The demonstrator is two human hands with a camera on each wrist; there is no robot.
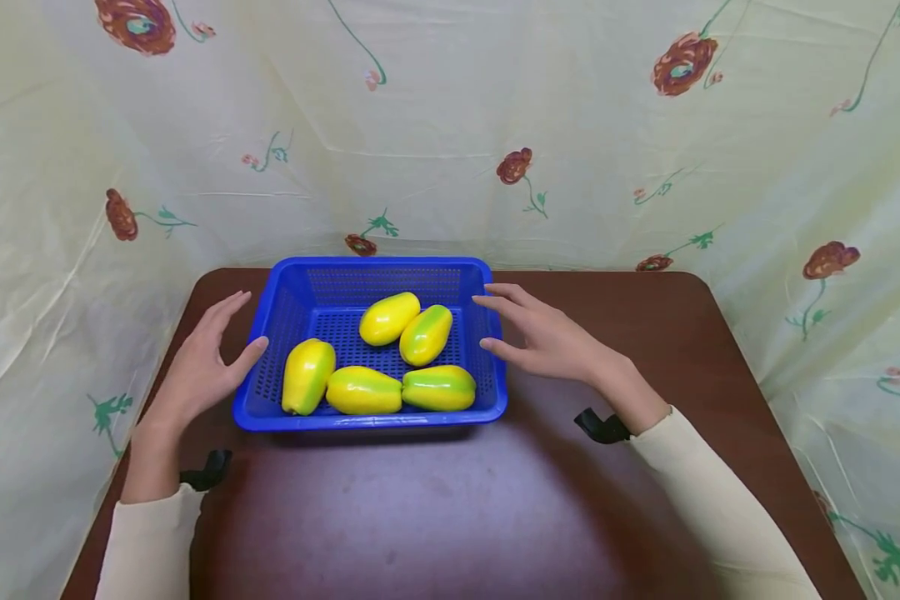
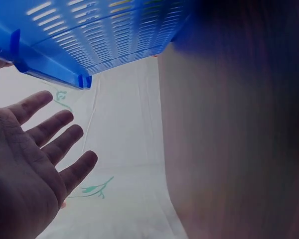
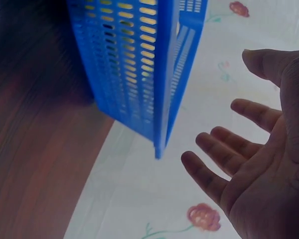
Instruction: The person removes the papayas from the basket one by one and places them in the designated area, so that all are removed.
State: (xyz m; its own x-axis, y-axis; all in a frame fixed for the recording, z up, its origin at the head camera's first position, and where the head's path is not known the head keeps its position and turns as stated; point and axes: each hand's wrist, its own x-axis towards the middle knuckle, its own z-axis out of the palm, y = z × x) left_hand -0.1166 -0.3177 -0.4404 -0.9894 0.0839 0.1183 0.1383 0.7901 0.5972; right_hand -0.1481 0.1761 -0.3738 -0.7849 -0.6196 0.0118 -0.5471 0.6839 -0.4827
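A blue plastic basket [image 1: 371, 423] with slotted walls stands on the table and holds several glossy yellow-green fruits [image 1: 363, 390], shaped like papayas or mangoes. Beside its left wall is my left hand [image 1: 198, 367], fingers spread, thumb by the rim; whether the thumb touches cannot be told. The left wrist view shows the palm of that hand [image 2: 27, 162] below the basket wall [image 2: 114, 37]. My right hand [image 1: 547, 333] hovers at the right rim with loosely spread fingers. In the right wrist view a gap separates its fingers [image 3: 204, 174] from the basket [image 3: 124, 74].
The basket sits toward the back left of a dark brown table [image 1: 390, 508] with rounded corners. A pale curtain [image 1: 435, 125] with red-brown flowers hangs behind and at both sides. A black strap piece [image 1: 603, 425] shows at the right wrist, another [image 1: 206, 471] at the left.
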